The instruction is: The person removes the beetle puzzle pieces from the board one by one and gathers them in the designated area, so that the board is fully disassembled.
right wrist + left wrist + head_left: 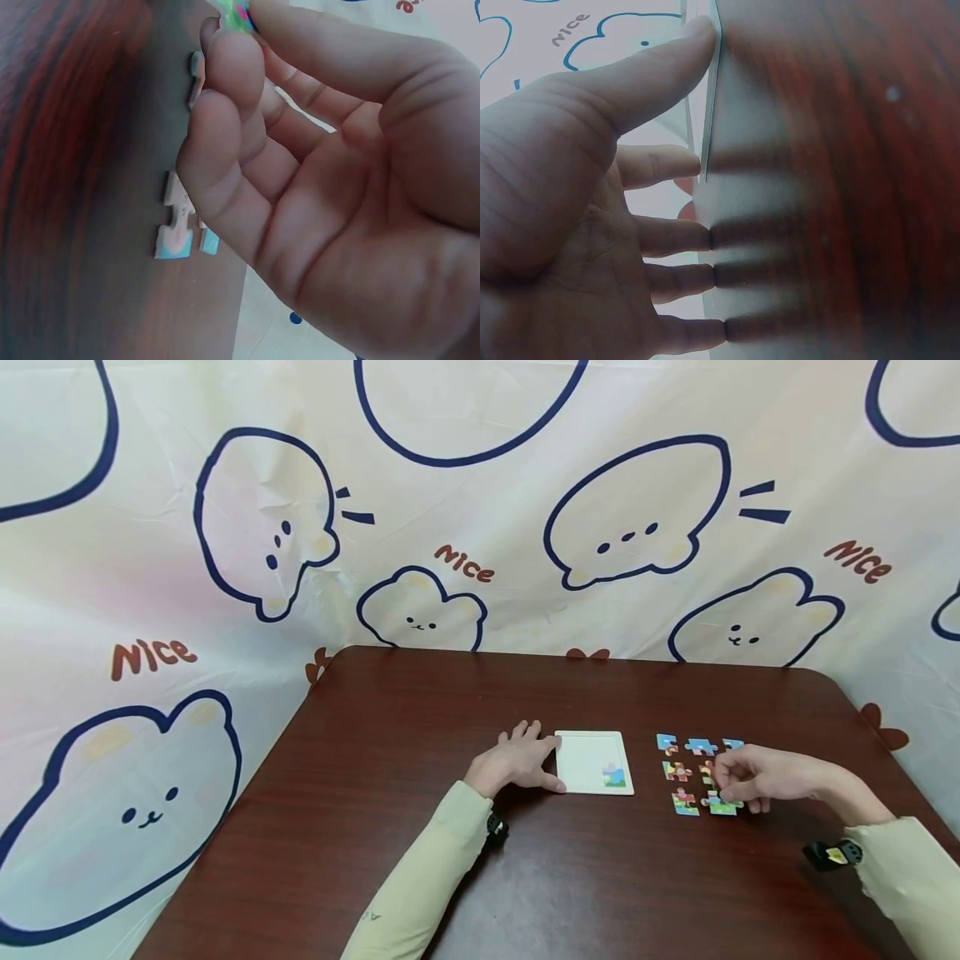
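Observation:
A white puzzle tray (pixel 585 760) lies on the table with one blue-and-green puzzle piece (pixel 613 776) in its lower right corner. My left hand (pixel 516 760) rests at the tray's left side, fingers spread and fairly straight. In the left wrist view, the thumb (pixel 656 71) and index finger touch the tray's edge, while the other fingertips touch the table. My right hand (pixel 768 777) is over the loose pieces at the right. Between its thumb and index finger it pinches a green puzzle piece (pixel 238 15), mostly hidden by the fingers.
Several loose puzzle pieces lie in rows right of the tray, among them a blue one (pixel 702 747), a brown-and-red one (pixel 677 771) and a pink-and-green one (pixel 685 802). Some are partly covered by the right hand. A printed curtain (pixel 517 510) hangs behind the brown table (pixel 420 735).

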Demonstrator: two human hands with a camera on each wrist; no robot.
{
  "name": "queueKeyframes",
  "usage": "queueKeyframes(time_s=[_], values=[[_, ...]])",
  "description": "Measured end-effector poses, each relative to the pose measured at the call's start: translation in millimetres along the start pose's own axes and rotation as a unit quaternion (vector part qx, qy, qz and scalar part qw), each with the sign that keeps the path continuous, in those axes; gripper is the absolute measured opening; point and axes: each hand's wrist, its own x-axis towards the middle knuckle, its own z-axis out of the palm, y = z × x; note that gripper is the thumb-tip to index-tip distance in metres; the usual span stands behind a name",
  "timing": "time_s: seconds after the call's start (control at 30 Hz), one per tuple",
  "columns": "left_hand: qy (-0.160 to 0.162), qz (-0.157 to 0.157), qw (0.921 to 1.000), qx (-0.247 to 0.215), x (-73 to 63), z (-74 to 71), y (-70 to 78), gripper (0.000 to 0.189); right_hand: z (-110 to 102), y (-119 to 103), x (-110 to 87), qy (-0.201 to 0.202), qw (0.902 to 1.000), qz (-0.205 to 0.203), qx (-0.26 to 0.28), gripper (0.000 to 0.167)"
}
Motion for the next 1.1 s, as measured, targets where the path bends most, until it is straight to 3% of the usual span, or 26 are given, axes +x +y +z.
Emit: queueKeyframes(time_s=[0.7, 1.1], values=[[0.000, -0.002, 1.0000, -0.006, 0.9, 0.8, 0.0, 0.083, -0.2, 8.2, -2.1, 0.012, 0.9993, 0.033, -0.010, 0.016], [0.000, -0.005, 1.0000, -0.007, 0.3, 1.8, 0.1, 0.083, -2.6, -4.7, 6.2, 0.039, 0.9961, 0.057, -0.055, 0.018]])
